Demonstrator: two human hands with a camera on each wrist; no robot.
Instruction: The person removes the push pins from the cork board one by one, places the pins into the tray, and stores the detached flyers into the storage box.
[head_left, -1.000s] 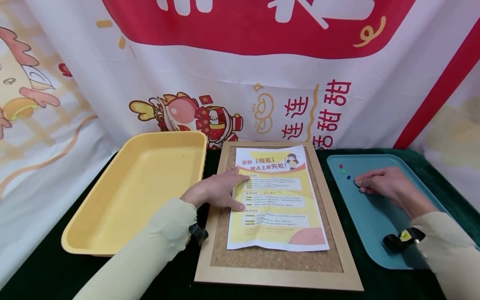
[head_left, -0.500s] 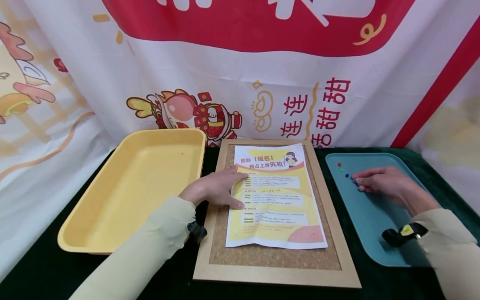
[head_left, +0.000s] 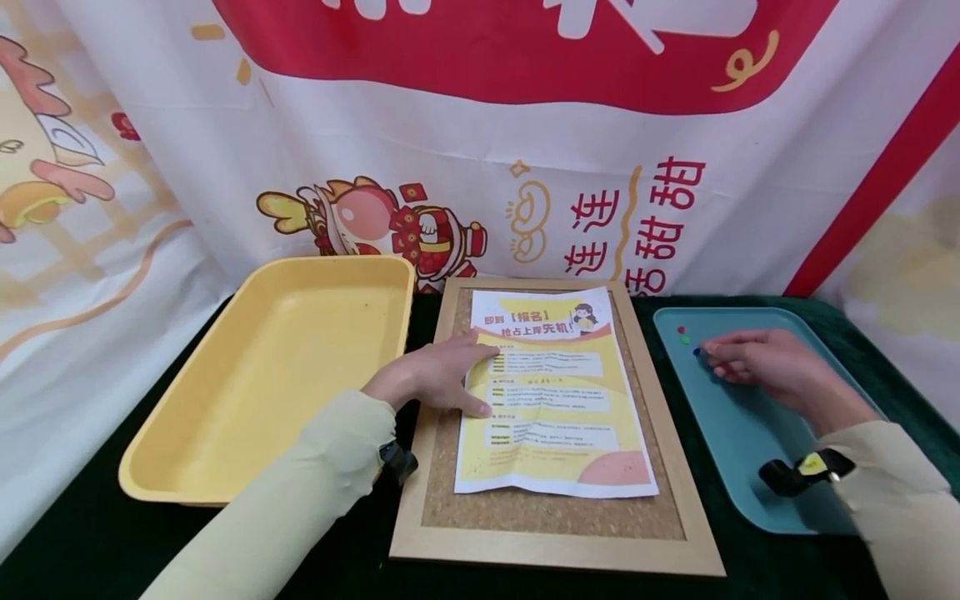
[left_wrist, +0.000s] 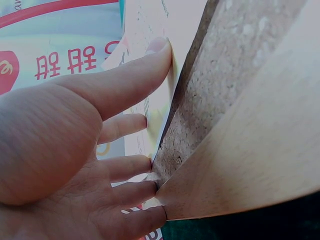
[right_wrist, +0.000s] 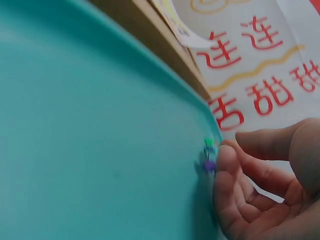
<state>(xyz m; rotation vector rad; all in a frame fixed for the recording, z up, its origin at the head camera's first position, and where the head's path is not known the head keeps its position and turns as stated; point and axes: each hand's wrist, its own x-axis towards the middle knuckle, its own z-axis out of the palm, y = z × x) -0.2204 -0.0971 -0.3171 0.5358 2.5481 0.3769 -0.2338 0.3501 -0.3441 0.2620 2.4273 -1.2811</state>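
A yellow printed flyer (head_left: pixel 555 400) lies on a wood-framed cork board (head_left: pixel 555 517). My left hand (head_left: pixel 446 375) rests over the flyer's left edge with fingers spread; the left wrist view shows its thumb (left_wrist: pixel 160 50) on the sheet and its fingertips along the board's edge. My right hand (head_left: pixel 761 367) is at the left side of the blue tray (head_left: pixel 757 433), thumb and curled fingers close together beside small coloured pushpins. A blue pushpin (head_left: pixel 697 351) sits at the fingertips, near a green pushpin (right_wrist: pixel 209 143) and a purple pushpin (right_wrist: pixel 209 165). Whether anything is between the fingers is hidden.
A yellow plastic tub (head_left: pixel 262 392) stands left of the board. Behind everything hangs a printed white and red cloth (head_left: pixel 480 142). The surface beneath is dark green cloth (head_left: pixel 337 558). A red pushpin (head_left: pixel 681 330) lies near the tray's far left corner.
My right hand has shifted slightly left, and its fingers now cover the spot where darker pins showed. The left hand stays on the flyer.
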